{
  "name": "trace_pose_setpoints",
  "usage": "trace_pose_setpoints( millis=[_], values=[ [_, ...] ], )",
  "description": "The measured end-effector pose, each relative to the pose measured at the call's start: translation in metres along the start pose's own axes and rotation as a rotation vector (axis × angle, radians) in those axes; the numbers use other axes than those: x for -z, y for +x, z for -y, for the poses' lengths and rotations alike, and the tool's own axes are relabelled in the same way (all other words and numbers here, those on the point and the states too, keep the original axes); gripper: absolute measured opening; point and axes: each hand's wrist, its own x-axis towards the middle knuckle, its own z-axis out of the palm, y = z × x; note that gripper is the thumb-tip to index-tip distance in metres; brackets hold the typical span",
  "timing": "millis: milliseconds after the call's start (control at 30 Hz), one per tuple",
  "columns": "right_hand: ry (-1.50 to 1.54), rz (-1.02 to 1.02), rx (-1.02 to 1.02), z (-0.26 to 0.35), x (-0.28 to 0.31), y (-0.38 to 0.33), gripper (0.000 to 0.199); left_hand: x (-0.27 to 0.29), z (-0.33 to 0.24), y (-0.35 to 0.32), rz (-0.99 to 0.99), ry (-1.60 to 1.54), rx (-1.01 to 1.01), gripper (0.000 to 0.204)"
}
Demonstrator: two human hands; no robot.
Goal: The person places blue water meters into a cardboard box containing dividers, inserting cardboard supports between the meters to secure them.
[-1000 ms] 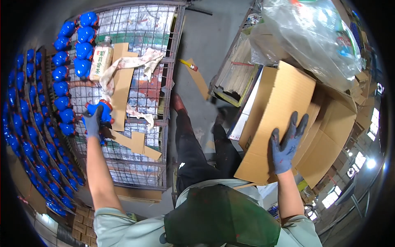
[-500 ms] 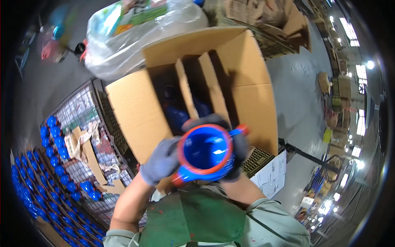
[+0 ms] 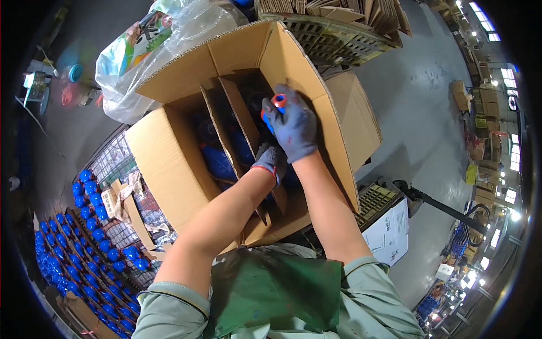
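Note:
A large open cardboard box (image 3: 164, 164) with cardboard dividers (image 3: 240, 121) stands in front of me. Blue bottles (image 3: 217, 161) lie inside its cells. My right hand (image 3: 293, 127), in a grey-blue glove, is closed around a blue bottle with a red cap (image 3: 278, 101) and holds it inside the box near the right wall. My left hand (image 3: 270, 161), gloved too, reaches down into a cell beside a divider; what its fingers touch is hidden.
A wire cage (image 3: 121, 169) at the lower left holds rows of blue bottles (image 3: 84, 248) and cardboard scraps. A clear plastic bag (image 3: 164, 34) lies behind the box. Flattened cardboard on a pallet (image 3: 339, 28) sits at the top. Grey floor (image 3: 429, 124) spreads to the right.
I turned from the wire cage to the box. The blue bottle, held up close in both hands half a second ago, has gone down into the box with my right hand.

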Motion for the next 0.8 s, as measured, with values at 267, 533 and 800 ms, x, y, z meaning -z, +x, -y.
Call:
trace_pose_setpoints(
  millis=[267, 533, 800],
  values=[
    [-0.510, 0.671, -0.118, -0.108, -0.116, -0.036, 0.039, -0.024, -0.026, -0.043, -0.061, 0.037, 0.080, 0.027],
    [0.356, 0.563, -0.385, -0.243, -0.152, -0.074, 0.045, -0.069, 0.013, -0.227, -0.795, -0.519, -0.011, 0.039],
    [0.219, 0.421, 0.135, 0.110, -0.083, -0.059, 0.052, -0.375, 0.012, -0.421, -0.772, -1.093, 1.544, 0.044]
  ],
)
